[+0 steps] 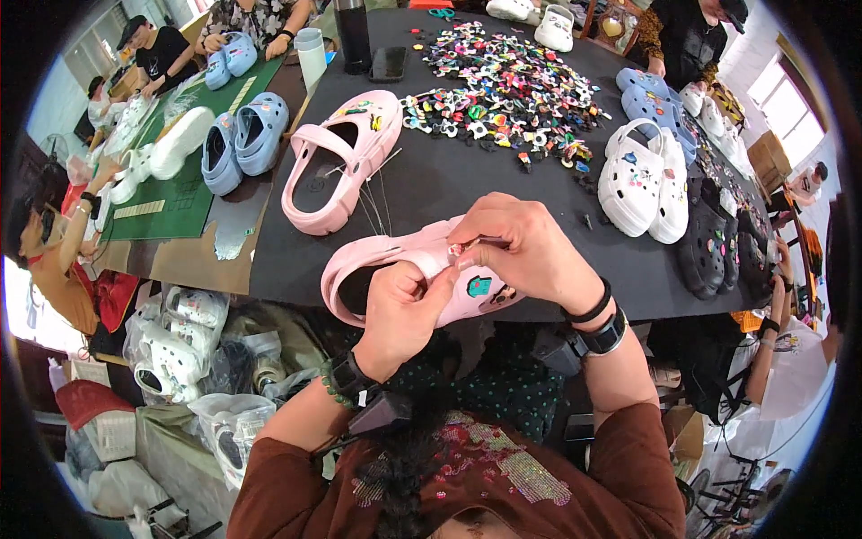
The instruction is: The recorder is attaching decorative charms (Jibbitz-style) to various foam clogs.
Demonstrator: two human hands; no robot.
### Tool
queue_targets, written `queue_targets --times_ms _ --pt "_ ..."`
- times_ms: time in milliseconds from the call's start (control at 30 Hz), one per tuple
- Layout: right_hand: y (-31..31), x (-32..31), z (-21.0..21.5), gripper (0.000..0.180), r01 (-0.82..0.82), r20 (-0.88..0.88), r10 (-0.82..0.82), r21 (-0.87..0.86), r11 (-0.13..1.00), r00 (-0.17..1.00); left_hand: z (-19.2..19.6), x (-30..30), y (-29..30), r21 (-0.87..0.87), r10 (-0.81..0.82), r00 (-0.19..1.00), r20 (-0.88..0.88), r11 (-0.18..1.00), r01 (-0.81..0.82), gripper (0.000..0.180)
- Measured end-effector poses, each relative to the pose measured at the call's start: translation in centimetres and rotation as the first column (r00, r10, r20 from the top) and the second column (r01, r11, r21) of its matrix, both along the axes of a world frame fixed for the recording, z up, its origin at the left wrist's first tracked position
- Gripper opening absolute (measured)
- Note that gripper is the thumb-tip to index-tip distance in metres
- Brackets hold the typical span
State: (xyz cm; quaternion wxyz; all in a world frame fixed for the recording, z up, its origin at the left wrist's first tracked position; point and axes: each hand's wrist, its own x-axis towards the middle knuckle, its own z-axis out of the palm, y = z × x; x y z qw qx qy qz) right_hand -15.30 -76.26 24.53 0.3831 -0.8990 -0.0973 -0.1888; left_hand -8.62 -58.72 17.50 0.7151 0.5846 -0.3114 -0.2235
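Note:
A pink clog (456,304) rests near the table's front edge, its toe pointing right and a green charm on its upper. My left hand (395,314) is closed on its side at the foot opening, thumb against the upper. Between thumb and fingertips, my right hand (530,256) pinches a small reddish shoe charm (455,251) at the top of the clog; the fingers partly cover it. Just beyond lies a second pink clog (382,144) with charms on its toe. Thin pale strands run between the two clogs.
A big pile of colourful shoe charms (503,90) covers the far middle of the dark table. White clogs (631,184), black clogs (705,242) and blue clogs (262,135) stand around. A black bottle (352,36) and a phone (389,64) lie farther back. Other people work nearby.

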Motion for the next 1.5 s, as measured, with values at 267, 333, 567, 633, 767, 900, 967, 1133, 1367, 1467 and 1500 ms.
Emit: queue_targets --times_ms 267,333,567,633,767,900,967,1133,1367,1467,1500 --pt "-0.1 0.3 0.5 0.008 0.018 -0.154 0.002 0.130 0.991 0.988 0.3 0.0 0.6 0.080 0.023 0.993 0.119 0.996 -0.033 0.011" --pt "-0.4 0.4 0.7 0.009 0.002 -0.169 0.021 0.136 0.991 0.985 0.4 -0.1 0.6 0.056 0.028 0.980 0.198 0.998 -0.039 0.010" --pt "-1.5 1.0 1.2 0.011 -0.076 -0.289 0.151 0.256 0.964 0.945 0.7 -0.3 0.9 0.098 0.007 0.986 0.167 0.995 -0.024 0.010" --pt "-1.6 1.0 1.0 0.012 -0.069 -0.299 0.154 0.277 0.958 0.942 0.8 -0.4 0.9 0.052 0.012 0.990 0.140 0.998 -0.020 0.010" --pt "-2.0 1.3 0.3 0.013 -0.042 -0.306 0.152 0.336 0.941 0.940 0.6 -0.2 0.7 0.054 -0.001 0.991 0.130 0.999 -0.006 0.011" --pt "-2.0 1.7 0.8 0.013 -0.050 -0.331 0.156 0.307 0.950 0.930 0.4 -0.1 0.8 0.038 -0.012 0.993 0.114 0.999 0.008 0.015" --pt "-2.4 2.1 0.9 0.014 -0.041 -0.398 0.177 0.327 0.944 0.900 0.5 -0.1 0.6 0.041 0.009 0.993 0.120 0.999 -0.014 0.013" --pt "-3.5 3.2 1.2 0.016 -0.070 -0.506 0.256 0.357 0.931 0.824 0.6 0.0 0.5 0.053 -0.004 0.999 0.050 0.999 0.002 0.013" --pt "-3.8 3.7 0.3 0.018 -0.069 -0.524 0.284 0.391 0.918 0.803 0.2 0.2 0.6 0.063 0.009 0.995 0.102 0.998 -0.015 0.012" --pt "-4.0 4.0 0.3 0.018 -0.087 -0.523 0.318 0.420 0.904 0.791 0.3 0.1 0.5 0.042 0.009 0.998 0.069 0.999 -0.012 0.012" --pt "-4.1 4.1 0.3 0.018 -0.089 -0.521 0.320 0.420 0.903 0.792 0.2 0.2 0.6 0.057 0.006 0.997 0.073 0.998 -0.010 0.012"
